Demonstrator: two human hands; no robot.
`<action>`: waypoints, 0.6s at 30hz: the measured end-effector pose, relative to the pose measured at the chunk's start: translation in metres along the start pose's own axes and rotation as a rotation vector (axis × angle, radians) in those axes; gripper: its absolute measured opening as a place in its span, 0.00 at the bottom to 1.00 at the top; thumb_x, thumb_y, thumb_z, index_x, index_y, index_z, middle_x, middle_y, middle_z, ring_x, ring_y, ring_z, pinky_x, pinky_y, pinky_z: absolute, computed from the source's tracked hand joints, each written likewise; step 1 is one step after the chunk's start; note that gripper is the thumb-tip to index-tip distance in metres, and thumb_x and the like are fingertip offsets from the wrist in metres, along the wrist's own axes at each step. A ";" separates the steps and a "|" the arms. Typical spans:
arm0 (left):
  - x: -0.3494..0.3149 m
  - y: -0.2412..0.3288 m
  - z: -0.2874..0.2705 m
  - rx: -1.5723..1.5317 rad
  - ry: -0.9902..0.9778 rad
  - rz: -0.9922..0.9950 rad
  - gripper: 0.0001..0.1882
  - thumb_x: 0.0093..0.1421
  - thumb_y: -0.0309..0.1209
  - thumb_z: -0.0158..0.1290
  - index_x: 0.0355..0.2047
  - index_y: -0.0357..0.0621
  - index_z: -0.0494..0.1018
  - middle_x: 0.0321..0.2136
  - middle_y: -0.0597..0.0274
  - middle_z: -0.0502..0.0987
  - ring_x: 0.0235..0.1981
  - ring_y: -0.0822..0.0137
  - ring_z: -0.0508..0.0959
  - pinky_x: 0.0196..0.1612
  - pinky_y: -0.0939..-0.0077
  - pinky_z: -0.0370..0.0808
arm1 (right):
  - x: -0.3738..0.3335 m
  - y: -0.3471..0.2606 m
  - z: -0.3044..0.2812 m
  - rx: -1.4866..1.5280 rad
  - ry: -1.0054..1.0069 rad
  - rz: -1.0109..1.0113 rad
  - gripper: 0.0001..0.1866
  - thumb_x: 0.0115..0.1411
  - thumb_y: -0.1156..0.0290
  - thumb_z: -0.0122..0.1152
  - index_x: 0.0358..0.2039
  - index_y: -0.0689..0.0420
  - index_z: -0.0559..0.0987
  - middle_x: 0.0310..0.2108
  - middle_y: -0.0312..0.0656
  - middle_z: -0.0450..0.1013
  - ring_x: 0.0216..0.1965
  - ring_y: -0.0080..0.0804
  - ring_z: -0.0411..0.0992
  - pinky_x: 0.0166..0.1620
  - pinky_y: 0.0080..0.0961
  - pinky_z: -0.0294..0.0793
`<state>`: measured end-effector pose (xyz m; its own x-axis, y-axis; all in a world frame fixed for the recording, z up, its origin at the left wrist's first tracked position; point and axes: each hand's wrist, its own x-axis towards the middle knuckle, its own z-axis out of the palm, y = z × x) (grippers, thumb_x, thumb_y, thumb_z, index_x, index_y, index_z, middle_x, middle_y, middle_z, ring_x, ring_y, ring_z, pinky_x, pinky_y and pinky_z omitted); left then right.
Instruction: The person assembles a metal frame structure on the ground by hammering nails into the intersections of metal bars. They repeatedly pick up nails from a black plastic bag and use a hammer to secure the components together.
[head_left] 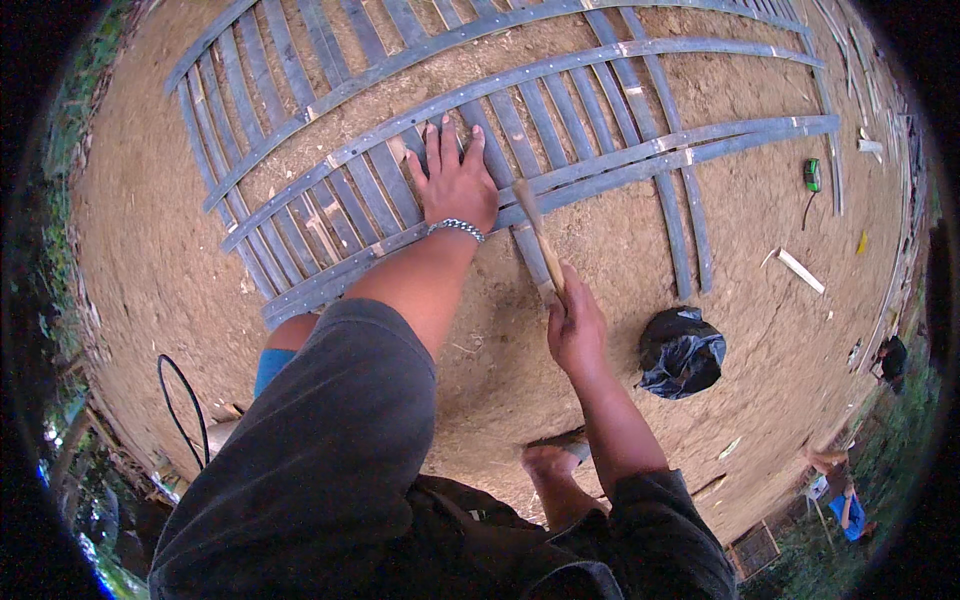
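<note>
My left hand lies palm down with its fingers spread, pressing on a lattice of dark grey slats that rests on the dirt. The slats look like bamboo strips, crossed by long curved rails dotted with small nail heads. My right hand is closed round the pale wooden handle of a hammer. Its far end comes over the doubled near rail, just right of my left wrist; whether it touches the rail I cannot tell.
A black plastic bag sits on the ground right of my right hand. Farther right lie a green tape measure and a pale stick. A black hose loop stands at left. A person in blue is at lower right.
</note>
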<state>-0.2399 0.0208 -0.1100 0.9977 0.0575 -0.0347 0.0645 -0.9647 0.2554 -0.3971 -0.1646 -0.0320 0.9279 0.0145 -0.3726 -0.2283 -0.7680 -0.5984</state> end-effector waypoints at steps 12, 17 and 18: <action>-0.002 0.001 -0.006 -0.050 -0.038 0.008 0.31 0.60 0.31 0.53 0.66 0.55 0.68 0.73 0.51 0.51 0.74 0.48 0.49 0.72 0.35 0.41 | 0.014 0.024 -0.005 -0.086 0.032 -0.174 0.34 0.60 0.75 0.61 0.67 0.49 0.65 0.37 0.55 0.75 0.35 0.61 0.76 0.37 0.50 0.77; -0.003 -0.002 -0.003 -0.037 0.011 0.016 0.31 0.60 0.32 0.53 0.66 0.55 0.68 0.73 0.53 0.53 0.74 0.49 0.49 0.72 0.34 0.41 | 0.009 0.027 -0.008 0.116 0.279 -0.410 0.31 0.63 0.74 0.59 0.66 0.49 0.66 0.37 0.55 0.74 0.35 0.60 0.76 0.37 0.51 0.76; -0.003 -0.001 -0.003 -0.041 0.003 0.011 0.31 0.60 0.32 0.53 0.66 0.55 0.68 0.73 0.53 0.53 0.75 0.49 0.49 0.72 0.34 0.41 | 0.010 0.030 -0.012 0.039 0.191 -0.372 0.30 0.63 0.75 0.59 0.65 0.53 0.66 0.39 0.56 0.75 0.37 0.61 0.76 0.40 0.49 0.77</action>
<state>-0.2429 0.0228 -0.1074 0.9984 0.0480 -0.0290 0.0544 -0.9540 0.2948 -0.3908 -0.1948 -0.0453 0.9863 0.1645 0.0094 0.1248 -0.7083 -0.6948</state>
